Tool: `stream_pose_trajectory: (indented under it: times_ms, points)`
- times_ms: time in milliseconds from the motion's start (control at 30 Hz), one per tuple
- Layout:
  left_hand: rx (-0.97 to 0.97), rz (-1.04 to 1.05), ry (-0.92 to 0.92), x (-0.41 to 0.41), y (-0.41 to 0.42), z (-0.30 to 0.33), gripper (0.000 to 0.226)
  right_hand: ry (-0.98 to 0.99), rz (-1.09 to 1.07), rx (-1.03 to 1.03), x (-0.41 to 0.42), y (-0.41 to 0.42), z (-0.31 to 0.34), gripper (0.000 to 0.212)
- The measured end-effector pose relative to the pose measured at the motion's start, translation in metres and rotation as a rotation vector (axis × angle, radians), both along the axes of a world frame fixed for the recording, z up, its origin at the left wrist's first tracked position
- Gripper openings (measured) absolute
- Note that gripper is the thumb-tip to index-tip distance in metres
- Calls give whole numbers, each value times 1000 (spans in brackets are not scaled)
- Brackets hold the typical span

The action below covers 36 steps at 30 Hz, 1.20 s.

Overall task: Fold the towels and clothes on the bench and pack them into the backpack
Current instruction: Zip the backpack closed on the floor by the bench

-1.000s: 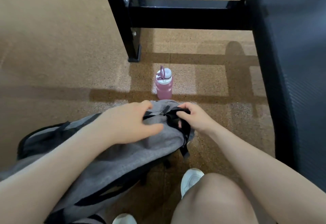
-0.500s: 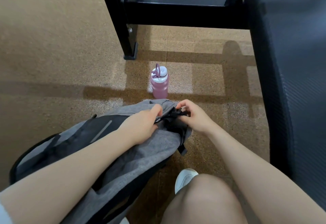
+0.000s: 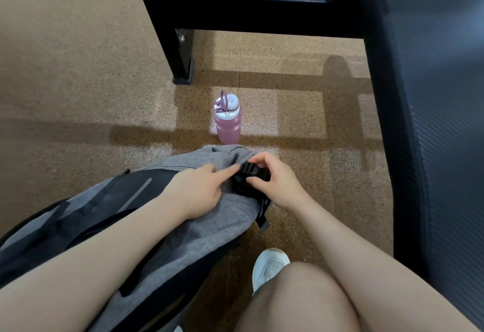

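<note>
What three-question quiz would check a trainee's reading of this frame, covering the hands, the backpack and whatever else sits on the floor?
1. True or false: the right hand pinches a black buckle at the top of the grey backpack.
2. Which thing stands upright on the floor just beyond the backpack? A) pink bottle B) folded towel C) dumbbell
3. Fill in: the left hand stretches its ____ finger toward the buckle.

Key: 1 true; 2 A, the pink bottle; 3 index.
</note>
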<state>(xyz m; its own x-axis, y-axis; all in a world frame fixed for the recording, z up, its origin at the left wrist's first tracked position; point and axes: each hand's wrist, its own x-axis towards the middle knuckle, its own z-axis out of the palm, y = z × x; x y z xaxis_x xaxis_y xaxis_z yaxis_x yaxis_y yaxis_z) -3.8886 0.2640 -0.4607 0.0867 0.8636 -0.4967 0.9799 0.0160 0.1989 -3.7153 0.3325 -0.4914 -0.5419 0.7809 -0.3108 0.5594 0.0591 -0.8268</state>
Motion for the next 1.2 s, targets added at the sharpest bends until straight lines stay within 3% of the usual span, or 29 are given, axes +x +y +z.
stream_pose_trajectory:
  times_ms: [167,333,500,700,767,867,1000,1133,1200]
  points:
    - [-47,249,-119,1,8,-6,56,232,-102,-219,5,-3,-10,34]
    - [84,207,-178,3,14,-19,58,387,-224,-393,8,-5,-13,39]
    - [77,95,-504,6,20,-36,51,401,-217,-409,11,-7,-13,38]
    - [72,118,-463,3,22,-41,44,283,-177,-348,9,-9,-12,33]
    - [82,132,-472,3,22,-40,42,371,-288,-486,13,-11,-13,23]
    - [86,132,-484,4,19,-39,41,546,-409,-799,14,-13,-11,31]
    - [85,152,-481,3,18,-35,38,398,-300,-667,6,-9,-7,27]
    - [91,152,-397,-3,24,-33,37,-57,-4,-258,5,-2,-6,48]
    - [73,111,-311,-7,27,-34,36,-194,104,-94,1,-1,-4,56]
